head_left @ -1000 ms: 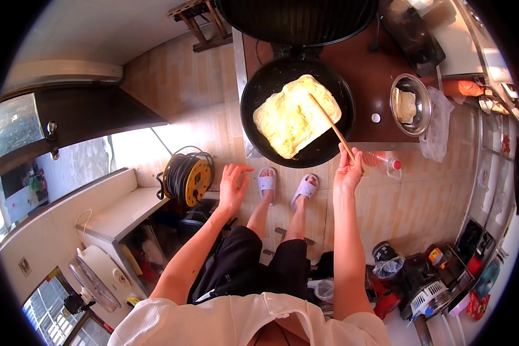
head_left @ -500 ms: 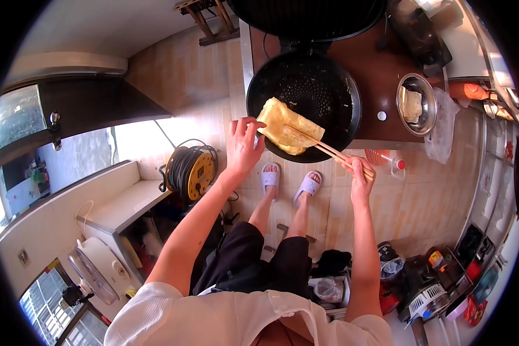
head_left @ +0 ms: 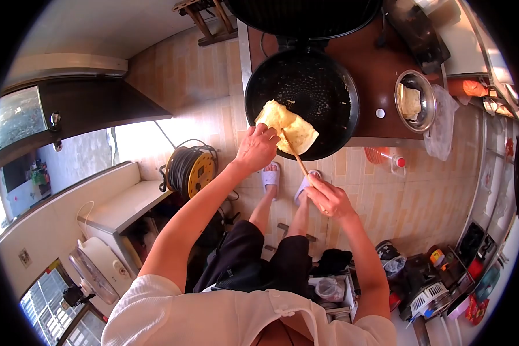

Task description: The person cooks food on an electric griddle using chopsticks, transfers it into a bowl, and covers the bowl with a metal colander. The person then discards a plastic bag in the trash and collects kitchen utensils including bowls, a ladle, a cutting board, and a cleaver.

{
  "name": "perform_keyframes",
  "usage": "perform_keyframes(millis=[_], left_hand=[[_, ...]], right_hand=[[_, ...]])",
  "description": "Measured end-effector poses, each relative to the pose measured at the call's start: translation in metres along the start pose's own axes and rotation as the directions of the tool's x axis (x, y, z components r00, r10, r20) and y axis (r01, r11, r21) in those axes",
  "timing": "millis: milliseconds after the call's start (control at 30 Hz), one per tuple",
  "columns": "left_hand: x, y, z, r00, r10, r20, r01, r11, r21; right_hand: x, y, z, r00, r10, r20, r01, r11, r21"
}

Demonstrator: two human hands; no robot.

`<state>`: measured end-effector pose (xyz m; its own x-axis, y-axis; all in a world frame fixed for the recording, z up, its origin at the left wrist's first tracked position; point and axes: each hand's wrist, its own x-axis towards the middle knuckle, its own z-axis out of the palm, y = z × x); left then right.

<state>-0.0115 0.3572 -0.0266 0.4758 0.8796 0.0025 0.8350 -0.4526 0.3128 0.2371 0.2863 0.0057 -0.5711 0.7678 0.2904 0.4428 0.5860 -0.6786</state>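
Note:
A folded golden flatbread (head_left: 299,134) lies at the near left side of the round black electric griddle (head_left: 334,75). My left hand (head_left: 256,149) is closed at the flatbread's near left edge, fingers bent over it; the fingertips are partly hidden. My right hand (head_left: 331,200) grips a pair of wooden chopsticks (head_left: 297,156) below the griddle's rim. Their tips touch the flatbread near its middle, beside my left fingers.
On the brown table (head_left: 375,55), a metal bowl (head_left: 428,109) holds folded flatbread, with a plastic bag (head_left: 442,135) beside it. The griddle's raised lid (head_left: 305,17) stands behind. A bottle (head_left: 384,160) and a cable reel (head_left: 195,172) are lower down.
My right hand has moved left and toward my body, turning the chopsticks steeper. My left hand has shifted right and nearer me along the flatbread, whose shape has changed.

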Motion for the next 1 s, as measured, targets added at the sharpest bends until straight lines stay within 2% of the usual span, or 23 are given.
perform_keyframes(millis=[33,67,133,167,233,267,333,433,533,567,600,767,867,900,1000], left_hand=[[0.000,0.001,0.002,1.000,0.003,0.012,-0.003,1.000,0.023],[0.000,0.001,0.005,1.000,0.005,0.024,-0.006,0.999,0.047],[0.003,0.003,0.002,0.987,-0.030,0.158,0.019,0.997,0.069],[0.004,0.004,0.000,0.973,-0.049,0.224,0.031,0.996,0.082],[0.006,0.004,0.001,0.975,-0.047,0.217,0.026,0.995,0.098],[0.007,0.004,0.001,0.976,-0.046,0.213,0.023,0.994,0.107],[0.007,0.006,0.000,0.973,-0.059,0.224,0.036,0.994,0.108],[0.008,0.005,0.001,0.988,-0.083,0.133,0.080,0.996,0.027],[0.003,0.012,-0.013,0.989,-0.142,-0.028,0.138,0.984,-0.116],[-0.002,0.017,-0.020,0.982,-0.168,-0.085,0.152,0.974,-0.167],[-0.009,0.020,-0.025,0.977,-0.194,-0.088,0.173,0.963,-0.204],[-0.069,0.044,-0.036,0.935,-0.351,-0.055,0.313,0.887,-0.339],[-0.115,0.052,-0.027,0.916,-0.401,0.019,0.379,0.846,-0.376],[-0.125,0.056,-0.023,0.916,-0.399,0.043,0.384,0.840,-0.384],[-0.148,0.070,-0.012,0.915,-0.388,0.115,0.399,0.820,-0.409]], right_hand=[[-0.004,-0.004,0.001,0.999,-0.037,0.012,0.038,0.998,-0.053],[-0.009,-0.007,-0.001,1.000,0.014,0.021,-0.014,1.000,-0.011],[-0.008,-0.018,-0.019,0.992,0.117,0.046,-0.120,0.990,0.075],[-0.004,-0.026,-0.036,0.985,0.172,0.023,-0.173,0.976,0.128],[-0.011,-0.024,-0.058,0.911,0.384,-0.152,-0.307,0.875,0.375],[-0.010,-0.018,-0.062,0.808,0.554,-0.201,-0.400,0.766,0.503],[-0.004,-0.005,-0.068,0.509,0.836,-0.207,-0.481,0.475,0.737],[-0.015,0.017,-0.035,0.475,0.877,-0.066,-0.492,0.327,0.807],[-0.025,0.009,-0.010,0.553,0.825,-0.121,-0.500,0.444,0.743],[-0.028,0.005,-0.003,0.611,0.778,-0.145,-0.505,0.524,0.686],[-0.029,0.003,0.002,0.670,0.723,-0.167,-0.498,0.605,0.622],[-0.026,-0.008,0.006,0.763,0.594,-0.254,-0.438,0.765,0.472],[-0.021,-0.023,-0.025,0.625,0.732,-0.272,-0.445,0.620,0.646],[-0.018,-0.021,-0.030,0.601,0.733,-0.317,-0.397,0.619,0.677],[0.012,0.000,-0.016,0.515,0.819,-0.254,-0.328,0.462,0.824]])
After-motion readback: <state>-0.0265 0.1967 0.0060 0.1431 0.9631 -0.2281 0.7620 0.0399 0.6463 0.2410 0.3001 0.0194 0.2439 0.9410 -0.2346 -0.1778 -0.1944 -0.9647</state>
